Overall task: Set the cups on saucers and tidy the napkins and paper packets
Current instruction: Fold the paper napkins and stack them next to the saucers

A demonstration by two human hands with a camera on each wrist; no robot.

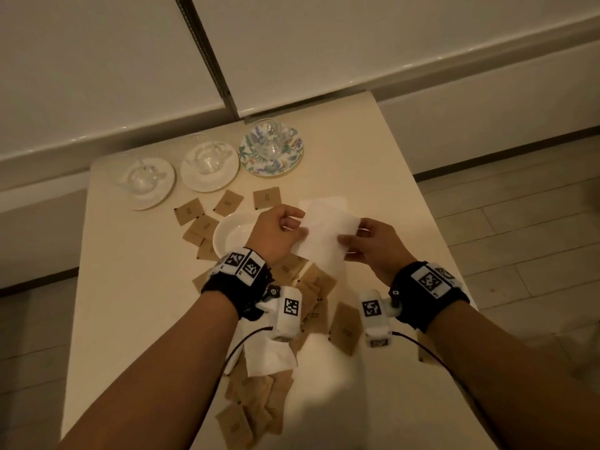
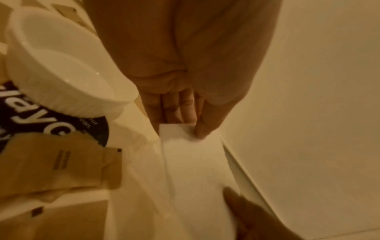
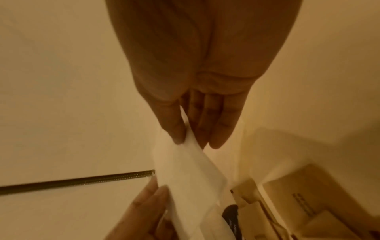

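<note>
Both hands on one white napkin [image 1: 328, 233], held above desk [image 1: 136, 287] centre. Left hand [image 1: 279, 233] pinches its left edge, right hand [image 1: 373, 243] pinches the right edge, thumb on top. Three glass cups sit on saucers along the far edge, rightmost saucer floral [image 1: 271, 151]. Empty white bowl [image 1: 232, 237] just left of left hand. Brown paper packets [image 1: 227, 203] scattered around bowl and under the wrists; another napkin [image 1: 269, 357] lies near.
</note>
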